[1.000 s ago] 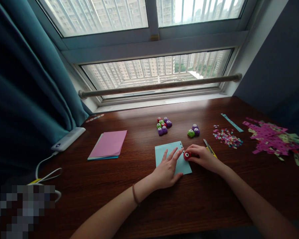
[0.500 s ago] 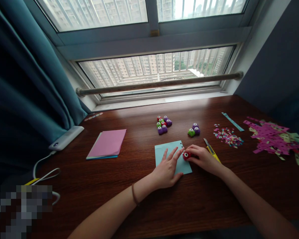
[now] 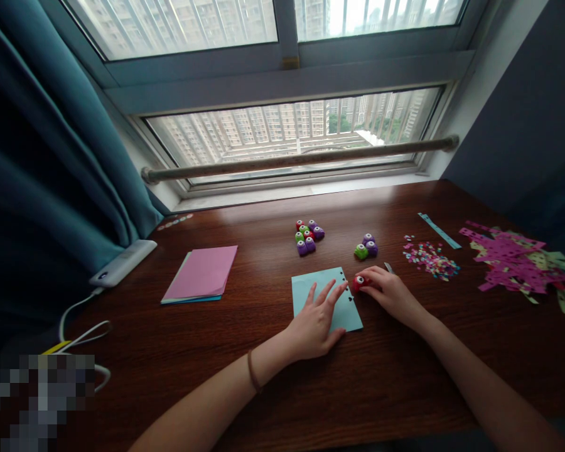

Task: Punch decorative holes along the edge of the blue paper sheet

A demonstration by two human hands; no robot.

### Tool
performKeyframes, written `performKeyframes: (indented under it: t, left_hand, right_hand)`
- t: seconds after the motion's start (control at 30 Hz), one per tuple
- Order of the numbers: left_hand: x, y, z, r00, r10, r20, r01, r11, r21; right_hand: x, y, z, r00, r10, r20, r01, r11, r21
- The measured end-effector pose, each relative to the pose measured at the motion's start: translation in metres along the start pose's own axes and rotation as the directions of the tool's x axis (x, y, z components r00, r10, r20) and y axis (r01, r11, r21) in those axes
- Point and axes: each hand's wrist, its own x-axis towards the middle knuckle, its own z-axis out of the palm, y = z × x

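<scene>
My left hand (image 3: 316, 320) lies flat with fingers spread on a light blue paper sheet (image 3: 308, 287), pressing it to the wooden desk (image 3: 273, 376). Small punched holes run along the sheet's right edge. My right hand (image 3: 392, 292) is closed around a small red paper punch (image 3: 359, 282), which sits just off the sheet's right edge near its far corner.
A cluster of several small punches (image 3: 307, 236) and a group of three (image 3: 366, 247) sit farther back. A pink paper stack (image 3: 202, 274) lies left, confetti (image 3: 430, 258) and pink paper scraps (image 3: 518, 260) right. A white power bank (image 3: 122, 263) and cable are at far left.
My right hand has slid the red punch away from me along the sheet's right edge and slightly off it, now covering the yellow knife. My left hand stays in place.
</scene>
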Motion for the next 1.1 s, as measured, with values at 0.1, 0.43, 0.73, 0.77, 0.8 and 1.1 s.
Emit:
performKeyframes:
  t: [0.1,0.43,0.73,0.77,0.8,1.1]
  left_hand:
    - [0.0,0.0,-0.001,1.0,-0.002,0.003,0.002,1.0,0.003]
    - [-0.002,0.0,-0.001,0.999,0.018,-0.033,-0.019,0.999,-0.04]
    - [-0.003,0.0,-0.001,0.998,0.034,-0.061,-0.038,0.997,-0.065]
    - [-0.003,0.001,-0.001,0.997,0.031,-0.065,-0.036,0.997,-0.066]
    - [-0.003,0.001,-0.001,0.997,0.029,-0.069,-0.033,0.997,-0.067]
    - [-0.006,-0.001,-0.001,0.99,0.062,-0.124,-0.07,0.996,-0.054]
  right_hand:
    - [0.0,0.005,0.0,0.998,0.021,-0.066,-0.023,0.999,-0.024]
    - [0.012,0.02,0.004,0.952,0.151,-0.265,-0.209,0.957,-0.203]
    - [0.028,0.011,0.002,0.938,0.164,-0.306,-0.303,0.817,-0.491]
    - [0.027,0.006,0.001,0.93,0.163,-0.33,-0.325,0.785,-0.528]
    - [0.026,0.001,0.001,0.922,0.16,-0.353,-0.342,0.763,-0.548]
    - [-0.005,-0.014,0.024,0.888,0.444,0.119,-0.457,0.883,0.11]
